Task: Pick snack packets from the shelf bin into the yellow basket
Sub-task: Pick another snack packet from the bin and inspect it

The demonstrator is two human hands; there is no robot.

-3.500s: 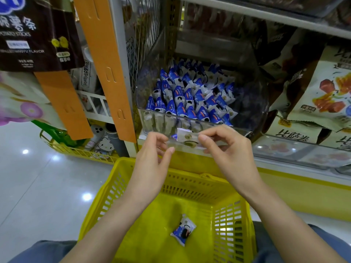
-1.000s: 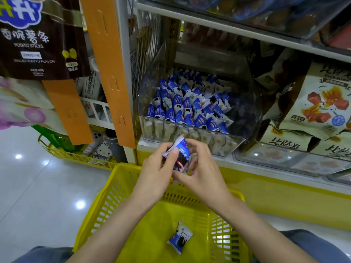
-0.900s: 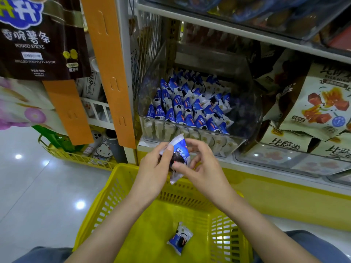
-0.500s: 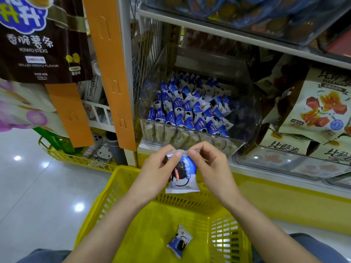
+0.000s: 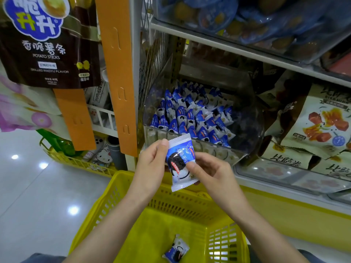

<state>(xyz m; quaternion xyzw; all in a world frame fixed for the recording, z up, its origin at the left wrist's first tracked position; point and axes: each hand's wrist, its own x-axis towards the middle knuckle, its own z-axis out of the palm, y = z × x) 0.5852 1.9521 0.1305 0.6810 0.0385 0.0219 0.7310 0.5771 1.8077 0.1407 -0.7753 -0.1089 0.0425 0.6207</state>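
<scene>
snack packet is up in both hands above the far rim of the yellow basket, just near of the clear shelf bin. left hand pinches its top left corner. right hand grips the right edge, thumb on front, other fingers hidden behind. second packet lies in the basket, whose near side is cut off. wrapper print's too blurry to read.

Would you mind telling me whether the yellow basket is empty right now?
No, one blue-and-white snack packet lies on the floor of the yellow basket.
</scene>
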